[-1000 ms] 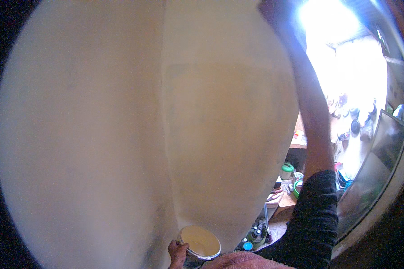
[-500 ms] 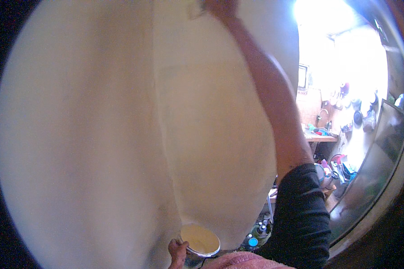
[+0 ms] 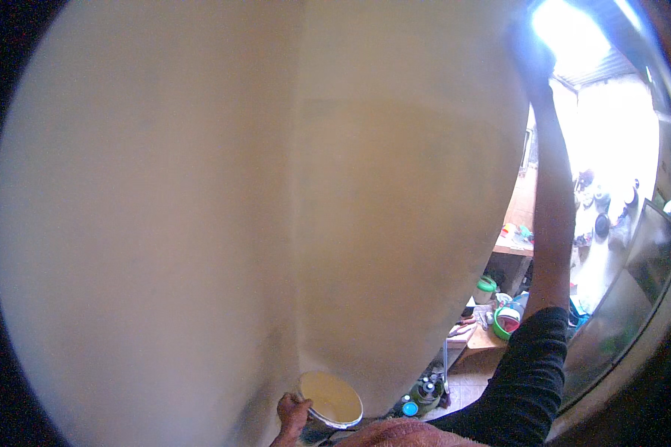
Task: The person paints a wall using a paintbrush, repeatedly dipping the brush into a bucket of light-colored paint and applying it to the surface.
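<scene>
Tin in left grip, rim pinched.

— Where's the right hand gone?
— It has swung from the wall's top middle toward its upper right edge, beside the bright opening.
— And the arm?
— No longer slanted across the wall; now nearly upright along that edge.
</scene>
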The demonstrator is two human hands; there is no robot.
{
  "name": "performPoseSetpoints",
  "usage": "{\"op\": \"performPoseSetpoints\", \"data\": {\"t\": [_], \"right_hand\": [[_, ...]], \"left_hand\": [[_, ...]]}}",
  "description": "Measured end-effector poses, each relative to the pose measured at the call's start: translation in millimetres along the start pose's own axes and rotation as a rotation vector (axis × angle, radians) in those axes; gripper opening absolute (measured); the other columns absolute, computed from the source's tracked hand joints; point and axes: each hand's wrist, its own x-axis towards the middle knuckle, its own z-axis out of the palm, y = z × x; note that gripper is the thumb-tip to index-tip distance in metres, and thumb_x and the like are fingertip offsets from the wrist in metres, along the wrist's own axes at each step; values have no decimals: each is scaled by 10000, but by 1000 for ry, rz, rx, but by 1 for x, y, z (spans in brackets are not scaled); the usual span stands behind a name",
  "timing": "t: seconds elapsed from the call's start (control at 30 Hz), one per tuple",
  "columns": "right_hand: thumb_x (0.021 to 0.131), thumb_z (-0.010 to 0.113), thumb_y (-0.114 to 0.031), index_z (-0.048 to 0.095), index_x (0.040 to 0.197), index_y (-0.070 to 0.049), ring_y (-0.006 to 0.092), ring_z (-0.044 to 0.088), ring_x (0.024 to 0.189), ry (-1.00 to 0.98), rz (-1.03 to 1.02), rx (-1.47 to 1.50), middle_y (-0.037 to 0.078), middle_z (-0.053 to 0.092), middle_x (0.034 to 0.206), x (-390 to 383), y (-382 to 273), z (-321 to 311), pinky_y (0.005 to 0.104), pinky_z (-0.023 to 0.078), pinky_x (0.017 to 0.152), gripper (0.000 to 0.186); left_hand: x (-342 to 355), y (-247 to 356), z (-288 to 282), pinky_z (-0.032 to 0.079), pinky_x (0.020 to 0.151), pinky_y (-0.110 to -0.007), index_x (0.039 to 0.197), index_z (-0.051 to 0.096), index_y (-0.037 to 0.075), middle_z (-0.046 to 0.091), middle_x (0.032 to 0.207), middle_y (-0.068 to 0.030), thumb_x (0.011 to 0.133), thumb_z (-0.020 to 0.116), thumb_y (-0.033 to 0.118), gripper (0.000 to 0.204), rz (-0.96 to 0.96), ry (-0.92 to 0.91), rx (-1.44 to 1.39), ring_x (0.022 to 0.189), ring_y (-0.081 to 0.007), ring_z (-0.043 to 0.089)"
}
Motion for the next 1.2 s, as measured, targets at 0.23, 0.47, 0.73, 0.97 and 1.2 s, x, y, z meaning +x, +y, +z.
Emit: {"op": "performPoseSetpoints", "data": {"t": [0.23, 0.47, 0.73, 0.97, 1.2], "right_hand": [[738, 521, -91, 583, 836, -49, 327, 615, 713, -112, 74, 484, 145, 622, 732, -44, -255, 56, 463, 483, 655, 123], [762, 559, -117, 588, 813, 13, 318, 609, 645, -152, 181, 765, 173, 614, 683, -45, -378, 62, 418, 483, 582, 143], [778, 599, -297, 602, 786, -29, 323, 593, 738, 4, 211, 361, 159, 613, 776, -51, -280, 105, 440, 444, 750, 268], [824, 605, -212, 629, 831, -23, 231, 610, 818, -207, 531, 789, 99, 644, 822, -69, -43, 42, 414, 477, 766, 191], [855, 571, -173, 621, 932, 31, 233, 646, 812, -18, 501, 850, 140, 654, 888, -80, 50, -83, 344, 531, 714, 224]], "left_hand": [[19, -56, 11, 464, 595, -395, 717, 533, -1, 568, 660, -131, 542, 751, 220, 357, 2, 109, -3, 608, -279, 572], [33, -75, 5, 458, 592, -394, 681, 541, 5, 558, 635, -122, 534, 755, 228, 342, 74, 142, 63, 599, -277, 564], [35, -80, -5, 470, 638, -399, 729, 567, -9, 591, 698, -154, 554, 747, 219, 340, 173, 161, 188, 662, -302, 596], [17, -59, -19, 480, 633, -413, 778, 556, -28, 586, 707, -165, 584, 730, 208, 352, 35, 41, 76, 680, -319, 604], [-52, 43, -45, 479, 627, -422, 731, 571, -21, 592, 702, -160, 605, 708, 199, 288, 85, -13, -4, 667, -298, 602]]}}
